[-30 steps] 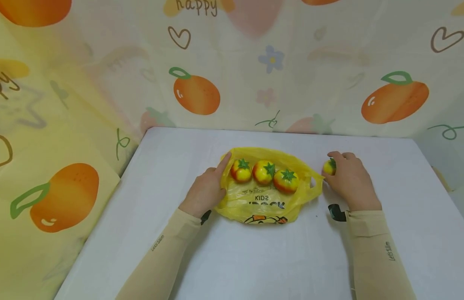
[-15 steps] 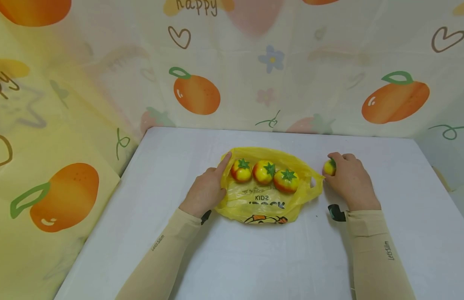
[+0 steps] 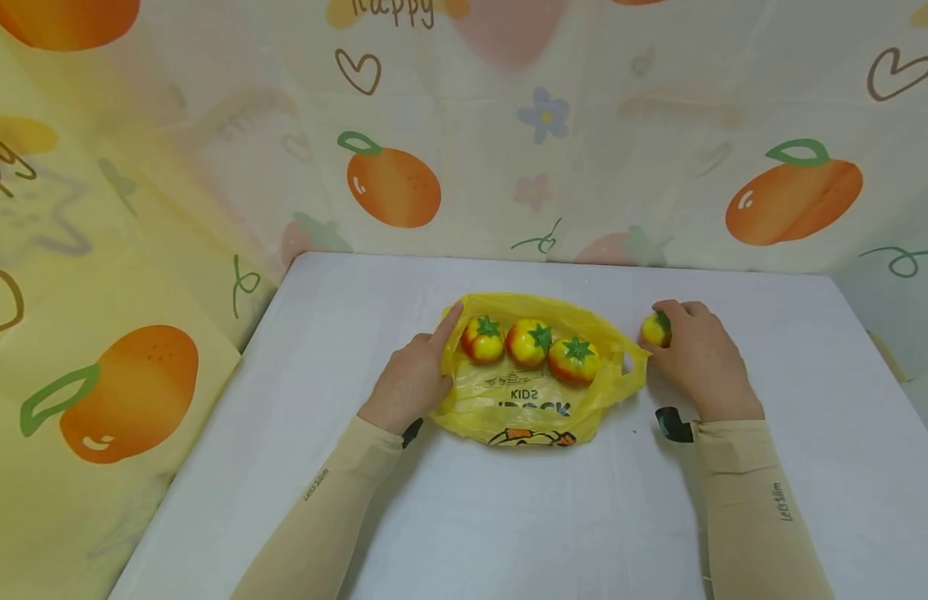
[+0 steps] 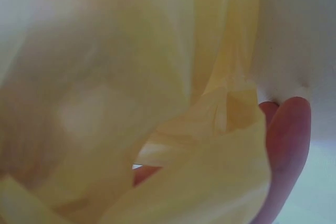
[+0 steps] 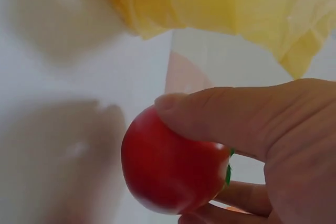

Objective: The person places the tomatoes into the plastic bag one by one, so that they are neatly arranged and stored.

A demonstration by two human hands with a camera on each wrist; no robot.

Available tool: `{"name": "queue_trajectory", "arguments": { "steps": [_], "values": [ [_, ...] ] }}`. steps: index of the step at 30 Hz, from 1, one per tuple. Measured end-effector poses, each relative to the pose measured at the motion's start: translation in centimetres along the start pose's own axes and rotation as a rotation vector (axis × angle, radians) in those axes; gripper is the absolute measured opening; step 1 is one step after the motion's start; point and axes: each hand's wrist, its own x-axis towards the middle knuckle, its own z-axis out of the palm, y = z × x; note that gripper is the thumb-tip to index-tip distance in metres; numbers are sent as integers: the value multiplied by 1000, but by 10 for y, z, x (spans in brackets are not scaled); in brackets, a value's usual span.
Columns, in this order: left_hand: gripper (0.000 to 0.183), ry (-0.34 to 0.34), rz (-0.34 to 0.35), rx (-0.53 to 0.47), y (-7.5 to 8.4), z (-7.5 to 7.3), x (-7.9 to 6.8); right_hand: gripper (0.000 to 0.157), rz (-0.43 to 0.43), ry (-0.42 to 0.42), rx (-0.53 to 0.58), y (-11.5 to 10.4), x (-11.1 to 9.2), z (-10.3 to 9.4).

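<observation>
A yellow plastic bag (image 3: pixel 479 400) lies on the white table with its mouth spread. Three yellow-and-red tomatoes (image 3: pixel 572 361) with green tops sit in a row in it. My left hand (image 3: pixel 410 379) holds the bag's left edge, index finger stretched along the rim. In the left wrist view, the yellow plastic (image 4: pixel 210 171) passes in front of the fingers (image 4: pixel 290 140) and hides part of the hand. To the right of the bag, my right hand (image 3: pixel 700 358) grips another tomato (image 3: pixel 656 330) between thumb and fingers. Its red underside fills the right wrist view's middle.
The bag's right handle loop (image 3: pixel 635 375) reaches close to my right hand. A fruit-printed cloth (image 3: pixel 471 167) hangs behind the table (image 3: pixel 524 525), and another stretch of it stands on the left.
My right hand has shifted slightly up and left with the tomato, more of which now shows. The left hand and the bag stay in place.
</observation>
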Motion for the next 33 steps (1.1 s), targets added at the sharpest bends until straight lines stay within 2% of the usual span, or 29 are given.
{"name": "queue_trajectory", "arguments": {
  "steps": [7, 12, 19, 27, 33],
  "values": [
    [104, -6, -9, -15, 0, 0, 0, 66, -23, -4, 25, -6, -1, -7],
    [104, -9, -15, -21, 0, 1, -1, 71, -38, 30, 49, -6, -6, -13],
    [103, -13, -26, -23, -1, 1, -3, 65, -98, 111, 85, -11, -15, -26],
    [105, -15, -26, -21, -2, 1, -1, 66, -172, 202, 106, -34, -30, -42],
    [106, -21, -23, -16, 0, 2, 0, 68, -252, 236, 122, -55, -42, -41]
  ]
}}
